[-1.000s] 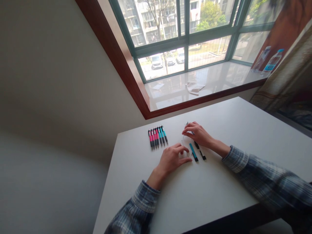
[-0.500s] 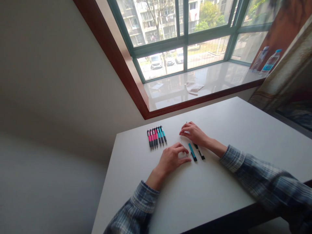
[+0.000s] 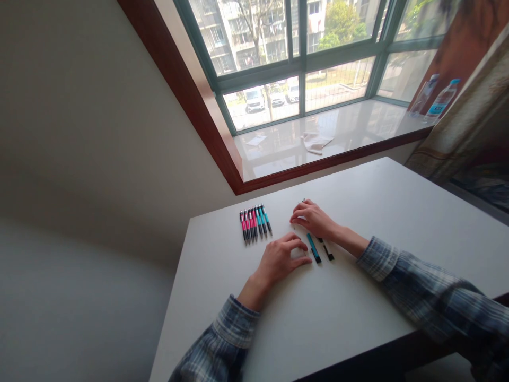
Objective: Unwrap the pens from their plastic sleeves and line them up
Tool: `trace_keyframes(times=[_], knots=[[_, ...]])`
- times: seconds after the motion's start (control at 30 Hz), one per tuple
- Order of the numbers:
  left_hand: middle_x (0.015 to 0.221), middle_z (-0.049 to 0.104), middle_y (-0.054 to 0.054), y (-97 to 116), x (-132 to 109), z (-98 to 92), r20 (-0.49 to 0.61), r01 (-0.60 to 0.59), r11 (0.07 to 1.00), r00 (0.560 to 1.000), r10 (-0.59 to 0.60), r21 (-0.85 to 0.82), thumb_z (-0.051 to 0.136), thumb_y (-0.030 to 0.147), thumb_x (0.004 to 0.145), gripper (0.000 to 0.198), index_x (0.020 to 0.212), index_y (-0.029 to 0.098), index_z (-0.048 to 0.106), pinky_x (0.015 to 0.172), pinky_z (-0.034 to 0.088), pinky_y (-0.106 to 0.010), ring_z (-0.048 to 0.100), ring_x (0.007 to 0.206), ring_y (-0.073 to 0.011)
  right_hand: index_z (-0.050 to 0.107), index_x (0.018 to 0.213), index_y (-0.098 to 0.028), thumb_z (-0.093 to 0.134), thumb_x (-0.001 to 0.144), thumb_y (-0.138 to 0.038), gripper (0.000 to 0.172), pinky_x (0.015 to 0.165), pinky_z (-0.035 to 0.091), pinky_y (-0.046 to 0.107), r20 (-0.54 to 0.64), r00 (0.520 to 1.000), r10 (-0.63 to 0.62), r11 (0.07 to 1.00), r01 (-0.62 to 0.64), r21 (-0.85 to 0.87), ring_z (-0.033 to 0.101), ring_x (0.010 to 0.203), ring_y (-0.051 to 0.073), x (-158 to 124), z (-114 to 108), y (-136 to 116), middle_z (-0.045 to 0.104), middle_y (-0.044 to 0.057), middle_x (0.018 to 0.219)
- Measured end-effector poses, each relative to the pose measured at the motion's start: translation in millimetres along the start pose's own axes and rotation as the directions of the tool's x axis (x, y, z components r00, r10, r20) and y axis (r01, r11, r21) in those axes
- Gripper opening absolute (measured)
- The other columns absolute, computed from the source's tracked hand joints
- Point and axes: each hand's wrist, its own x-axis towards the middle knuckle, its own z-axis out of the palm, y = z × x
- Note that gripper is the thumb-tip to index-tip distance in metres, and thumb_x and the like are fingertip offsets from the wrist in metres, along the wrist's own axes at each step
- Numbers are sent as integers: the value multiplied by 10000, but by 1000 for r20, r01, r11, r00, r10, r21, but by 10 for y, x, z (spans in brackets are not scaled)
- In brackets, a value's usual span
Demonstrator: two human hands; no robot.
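My left hand [image 3: 281, 258] rests on the white table [image 3: 342, 313], its thumb and fingers apart in a curve. Beside its fingertips lies a teal pen barrel [image 3: 313, 247] with a black end. Farther right is a black clip-like pen part [image 3: 329, 254]. My right hand [image 3: 314, 218] is bent over the table beyond these parts, fingertips pressed down together. A small pale bit shows beneath them, too small to name. Behind the knuckles pokes a thin tip of something mostly hidden by this hand.
Several pink pens [image 3: 248, 225] and teal pens [image 3: 263, 220] lie side by side in a row left of my hands. Beyond the table are a window sill [image 3: 278, 159] with a crumpled cloth [image 3: 316, 143] and plastic bottles [image 3: 441, 101]. A wall [image 3: 99, 185] stands left.
My right hand has shifted slightly left, and more of the thin tip behind its knuckles shows. My left hand and the pens have stayed in place.
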Motion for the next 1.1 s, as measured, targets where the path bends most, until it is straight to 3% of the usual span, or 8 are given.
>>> trace_keyframes(times=[0.33,0.53,0.77,1.1], knots=[[1123,718,-12,-31,-8,23,-3,7,999,1000,-7,43,779,461,871,229,988,265,770,831,539,-284,705,875,-174,770,872,-204,633,988,-161,185,947,435,404,50,997,-61,998,62,-11,618,921,218,0,-29,-14,757,79,982],[1148,697,-18,-35,-32,18,-6,5,998,1000,-5,62,782,456,869,230,1006,272,762,829,538,-279,700,868,-168,748,901,-196,573,1010,-152,211,971,434,413,73,997,-36,999,35,17,629,981,229,-15,-66,-1,758,80,988],[1140,690,-21,-57,-59,24,-3,15,996,1000,-14,87,771,474,873,319,1154,325,747,837,552,-294,703,853,-173,723,893,-201,532,1036,-180,240,945,458,394,84,996,-13,998,8,59,624,1010,234,-13,-119,-2,750,77,982],[1214,690,-36,-52,-50,35,-15,-11,1000,1000,11,9,778,353,866,283,1134,286,714,927,561,-314,715,1017,-211,684,917,-208,477,1057,-196,251,895,487,386,69,997,-22,995,15,101,600,948,228,-36,-187,-99,707,77,965]])
